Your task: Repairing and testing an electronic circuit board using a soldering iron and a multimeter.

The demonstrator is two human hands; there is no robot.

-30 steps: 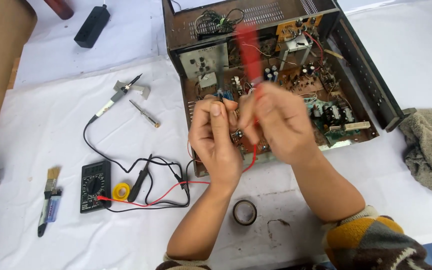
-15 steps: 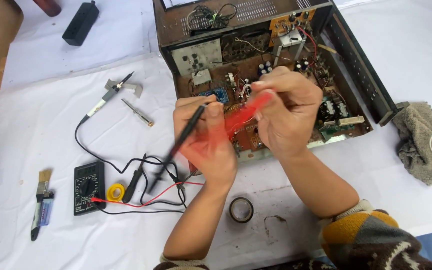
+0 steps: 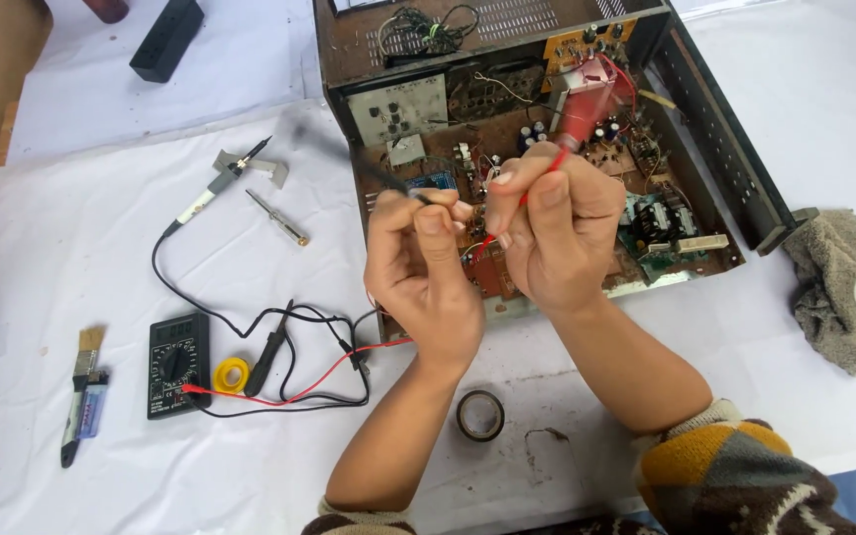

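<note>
Red probe (image 3: 575, 124) slants up and away from the right hand (image 3: 557, 233) pinching it, left hand (image 3: 423, 272) pinching the black probe (image 3: 369, 170) alongside.

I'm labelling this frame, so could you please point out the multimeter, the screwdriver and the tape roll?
multimeter (image 3: 176, 365): head view, on its black body by the dial.
screwdriver (image 3: 278, 218): head view, mid-shaft.
tape roll (image 3: 460, 416): head view, on its dark left rim.

Chassis walls (image 3: 715, 129) crowd (tightly); cloth (image 3: 101, 168) leftward open.

Multimeter (image 3: 178, 364) lies left of open chassis (image 3: 725, 159), tape roll (image 3: 481, 415) before it.
</note>
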